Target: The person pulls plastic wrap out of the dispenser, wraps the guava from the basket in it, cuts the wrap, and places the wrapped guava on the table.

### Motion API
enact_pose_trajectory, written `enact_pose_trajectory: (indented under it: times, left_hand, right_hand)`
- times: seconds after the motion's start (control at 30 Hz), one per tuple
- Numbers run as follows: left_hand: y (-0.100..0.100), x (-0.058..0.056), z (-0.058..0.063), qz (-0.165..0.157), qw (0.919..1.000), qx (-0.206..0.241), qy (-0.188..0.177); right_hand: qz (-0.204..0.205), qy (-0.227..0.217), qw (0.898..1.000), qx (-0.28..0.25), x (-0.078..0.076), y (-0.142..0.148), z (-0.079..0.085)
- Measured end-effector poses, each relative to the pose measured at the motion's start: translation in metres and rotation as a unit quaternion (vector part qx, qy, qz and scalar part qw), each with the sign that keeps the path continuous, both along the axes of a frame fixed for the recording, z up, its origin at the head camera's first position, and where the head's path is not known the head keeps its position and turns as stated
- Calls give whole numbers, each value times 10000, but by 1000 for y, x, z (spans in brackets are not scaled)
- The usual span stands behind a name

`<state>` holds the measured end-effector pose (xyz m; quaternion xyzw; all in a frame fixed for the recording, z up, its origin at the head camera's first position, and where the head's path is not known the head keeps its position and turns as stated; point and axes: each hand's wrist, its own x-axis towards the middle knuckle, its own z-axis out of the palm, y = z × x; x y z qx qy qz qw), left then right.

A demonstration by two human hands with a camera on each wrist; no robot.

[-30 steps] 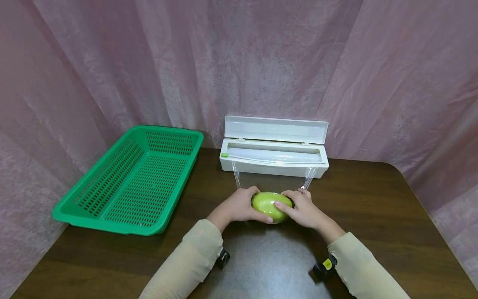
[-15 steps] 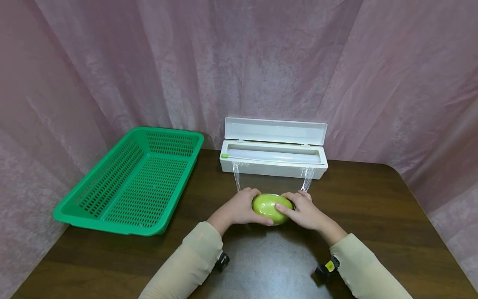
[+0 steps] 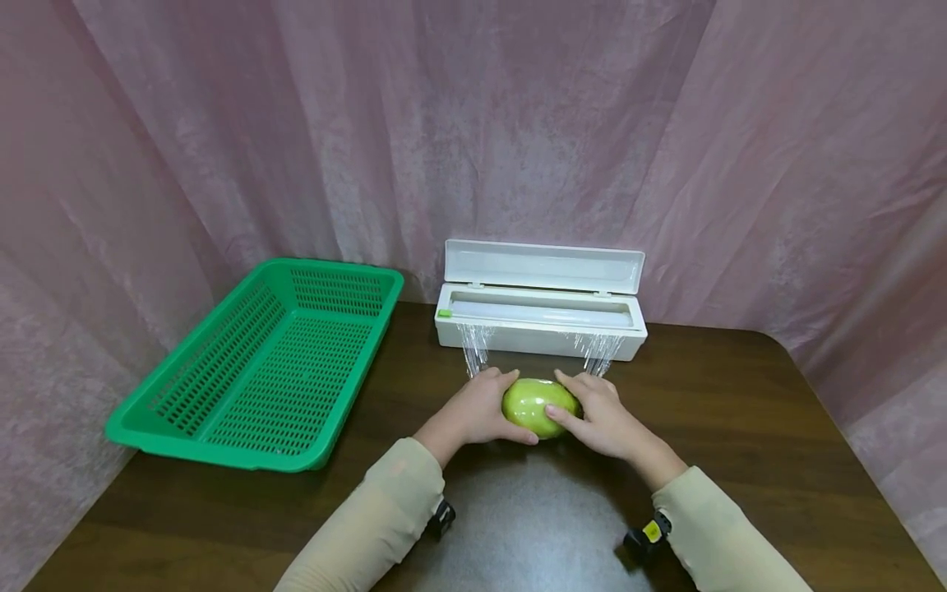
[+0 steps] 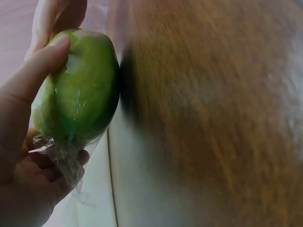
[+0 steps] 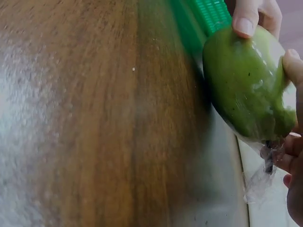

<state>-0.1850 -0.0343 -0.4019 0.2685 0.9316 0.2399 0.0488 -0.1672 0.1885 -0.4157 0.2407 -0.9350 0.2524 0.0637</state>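
A green mango (image 3: pixel 540 408) with clear cling film around it is held between both hands. My left hand (image 3: pixel 482 409) grips its left end, thumb along the near side. The right hand (image 3: pixel 601 413) holds the other end, its thumb (image 5: pixel 245 24) lying on top of the skin as seen from the right wrist. Bunched cling film (image 4: pixel 71 161) sticks out from the mango's end in the left wrist view. Stretched film strands (image 3: pixel 476 347) run from the hands to a white cling film box (image 3: pixel 543 338) behind them, lid up and roll inside.
A green plastic basket (image 3: pixel 222 457) with slotted walls stands on the left of the brown wooden table (image 3: pixel 747 427). Behind the table hangs a pink curtain (image 3: pixel 547 115). A pale shiny patch lies on the tabletop in front of the hands.
The mango and both hands have shifted slightly toward the box. The film strips at the box front have spread into wider bundles of strands. Both hands keep their grip.
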Motion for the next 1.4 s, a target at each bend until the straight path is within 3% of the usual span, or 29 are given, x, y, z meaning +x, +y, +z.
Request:
enact_pose_trajectory:
  times: [0.43,0.67,0.93,1.1,1.4]
  left_hand:
    - [-2,-6,3,180,9948,-725,692]
    - [-3,-8,3,129,9952,-721,650]
    - [-11,-17,2,194,9997,-72,162]
    - [-17,-24,4,460,9984,328,-50]
    - [-28,-34,3,1027,9898,982,102]
  right_hand:
    - [-204,470,9979,399,-6,-5,5]
    - [-234,362,9976,538,-7,-6,12]
    - [-65,458,9979,456,-16,-7,19]
    - [66,443,9981,424,-24,-14,26]
    - [153,284,9982,508,-38,-29,36]
